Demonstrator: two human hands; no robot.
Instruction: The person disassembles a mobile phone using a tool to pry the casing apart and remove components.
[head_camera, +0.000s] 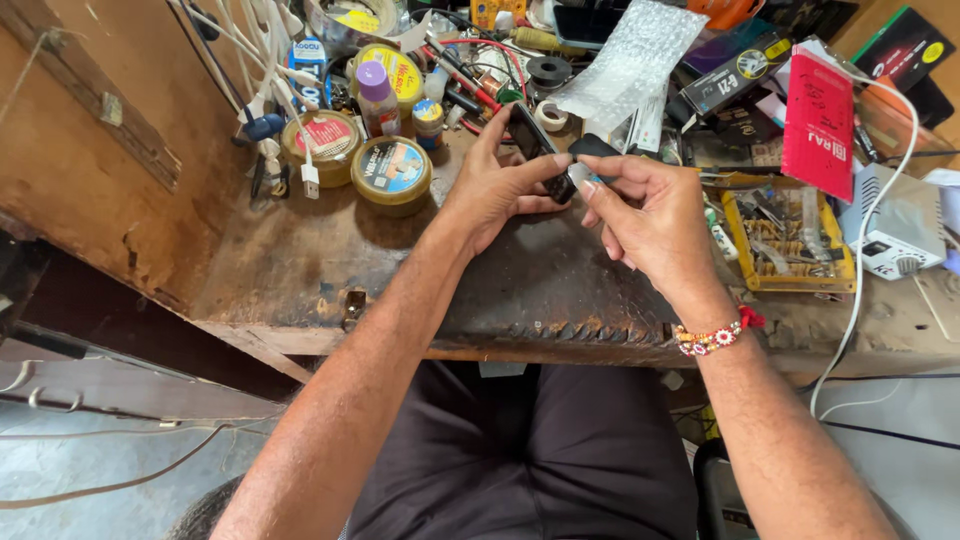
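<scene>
My left hand (497, 185) holds a small black mobile phone (531, 143) tilted upright above a dark mat (530, 280) on the worn wooden workbench (290, 270). My right hand (650, 215) meets it from the right, fingertips pinching a small black part (594, 147) at the phone's lower end. Whether that part is attached to the phone I cannot tell. A beaded bracelet (712, 338) is on my right wrist.
Round tins (392, 172) and small bottles (377, 97) stand at the back left with white cables (275, 100). Bubble wrap (628, 62), a red packet (820, 125), a yellow parts tray (790, 240) and a white power unit (900, 225) crowd the back right.
</scene>
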